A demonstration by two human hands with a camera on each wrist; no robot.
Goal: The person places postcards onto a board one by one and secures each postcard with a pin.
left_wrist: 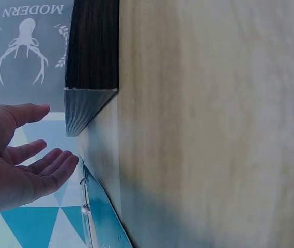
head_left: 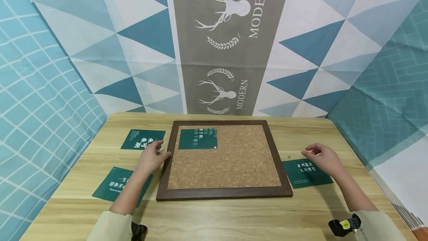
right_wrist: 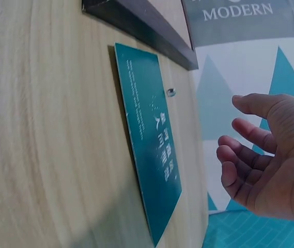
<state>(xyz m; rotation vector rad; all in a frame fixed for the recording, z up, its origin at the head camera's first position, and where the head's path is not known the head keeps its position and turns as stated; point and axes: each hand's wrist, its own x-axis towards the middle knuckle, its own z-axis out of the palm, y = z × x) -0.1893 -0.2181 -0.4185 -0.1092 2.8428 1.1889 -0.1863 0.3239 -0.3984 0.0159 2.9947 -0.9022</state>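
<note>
A cork board with a dark brown wooden frame lies on the table. On its upper left corner rests a green card with white lettering and a small dot at its lower right corner. My left hand hovers beside the frame's left side, fingers relaxed and holding nothing; in the left wrist view the hand looks apart from the frame. Above another green card, right of the board, hangs my right hand, its fingers loosely bent with nothing between them. A small clear pin lies beside that card.
Two more green cards lie left of the board, one farther back and one nearer, partly under my left forearm. Small shiny pieces show by a card in the left wrist view. A patterned cloth hangs behind the table.
</note>
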